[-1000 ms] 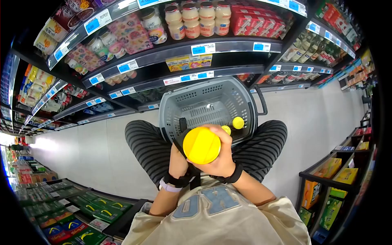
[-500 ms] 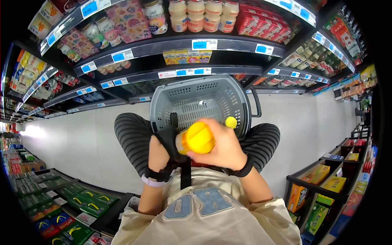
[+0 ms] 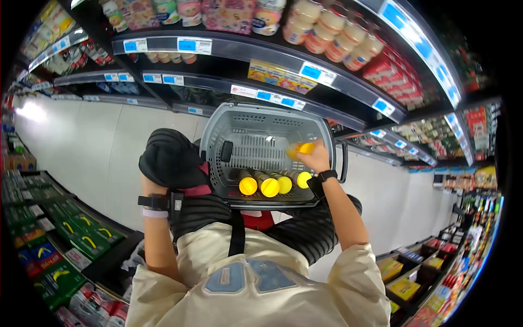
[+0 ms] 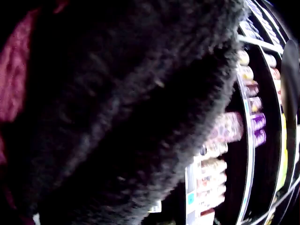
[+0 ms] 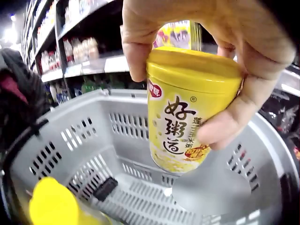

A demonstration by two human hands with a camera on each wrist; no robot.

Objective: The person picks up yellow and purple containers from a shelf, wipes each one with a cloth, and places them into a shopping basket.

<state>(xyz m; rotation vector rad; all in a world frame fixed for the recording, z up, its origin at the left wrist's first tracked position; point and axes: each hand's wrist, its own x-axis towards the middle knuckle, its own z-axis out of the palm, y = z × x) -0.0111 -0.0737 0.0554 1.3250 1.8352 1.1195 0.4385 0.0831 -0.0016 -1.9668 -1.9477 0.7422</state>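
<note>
Held can (image 3: 301, 150): since the earlier head frame, it has gone from close beside the left hand (image 3: 154, 187), at the near side of the basket (image 3: 242, 117), to over the basket's interior, towards its right side.
Head view, right hand (image 3: 317, 158): grips the yellow-lidded can with curled fingers, apart from the left hand.
Head view, left hand: mostly hidden at the dark fuzzy fabric (image 3: 171, 158), outside the basket; how its fingers lie cannot be told.
Basket: grey plastic with rounded corners, its walls and floor pierced by slots and small holes; a black block (image 3: 226, 151) shows inside, towards the left.
Lidded cans (image 3: 269, 187): four, cylindrical, with round yellow lids, side by side along the near wall.
Trousers (image 3: 305, 237): dark striped cloth on folded legs.
Left wrist view: deep, fluffy pile of the dark fabric fills most of it, with burgundy cloth (image 4: 16, 70) at one edge and stocked shelves (image 4: 251, 154) beyond; no fingers can be made out.
Right wrist view: thumb and fingers pinch the can around its glossy lid and upper side; its smooth yellow body, printed with black characters, hangs slightly tilted above the slotted floor.
</note>
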